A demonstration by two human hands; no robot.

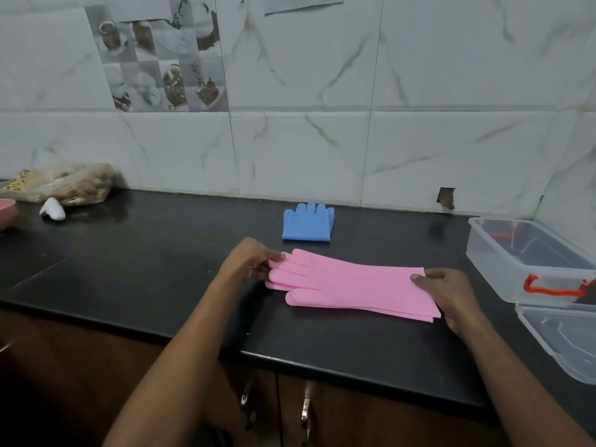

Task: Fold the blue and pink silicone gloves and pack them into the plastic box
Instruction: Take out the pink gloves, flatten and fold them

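Pink gloves (354, 285) stacked flat on table (161, 269): my left grip (254, 259) pinches fingertips, right grip (448, 288) pinches cuff. Blue gloves (308, 225) folded behind, plastic box (503, 272) open at right. Risk: silicone's springy & slick, so layers may slide apart mid-fold or spring back open.

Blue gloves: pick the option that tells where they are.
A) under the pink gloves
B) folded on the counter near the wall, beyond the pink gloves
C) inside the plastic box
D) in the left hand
B: the blue gloves lie folded on the black counter by the tiled wall, beyond the pink gloves and apart from the plastic box.
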